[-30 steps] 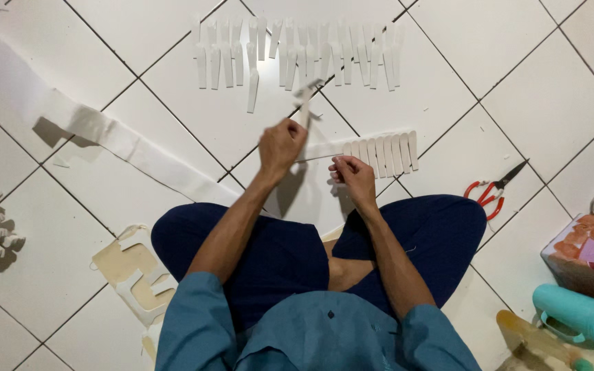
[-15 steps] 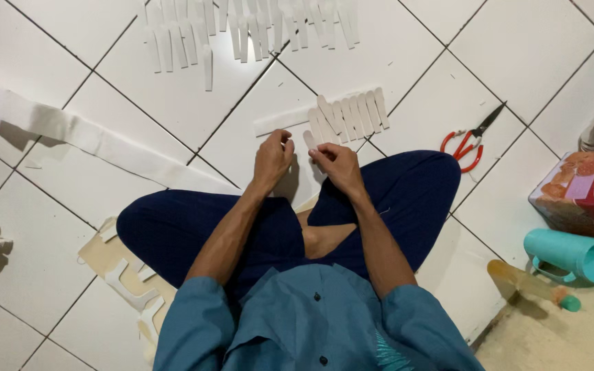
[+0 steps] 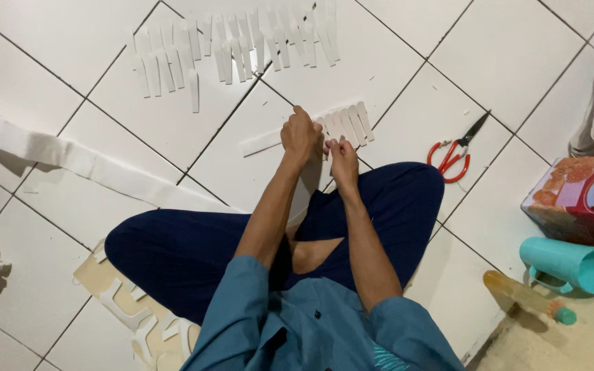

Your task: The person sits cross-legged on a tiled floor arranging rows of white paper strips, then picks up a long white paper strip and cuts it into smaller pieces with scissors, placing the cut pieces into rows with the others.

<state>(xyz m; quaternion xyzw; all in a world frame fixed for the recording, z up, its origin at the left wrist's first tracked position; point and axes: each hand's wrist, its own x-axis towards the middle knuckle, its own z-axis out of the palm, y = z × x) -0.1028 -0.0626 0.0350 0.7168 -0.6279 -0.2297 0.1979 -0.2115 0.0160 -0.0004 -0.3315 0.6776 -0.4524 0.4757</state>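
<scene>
Left hand (image 3: 301, 135) and right hand (image 3: 342, 155), now nearer the knees, both pinch the comb-cut white paper strip (image 3: 331, 128), which was raised earlier.

Red-handled scissors (image 3: 456, 152) on tile; teal jug (image 3: 572, 264), colourful box (image 3: 579, 196) at right.

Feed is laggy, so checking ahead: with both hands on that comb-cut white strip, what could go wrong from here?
The left hand and right hand pinch the comb-cut white paper strip; a pull might tear its thin tabs. The red-handled scissors lie open beside the knee, a possible nick. The loose white paper slips could scatter if brushed.
</scene>
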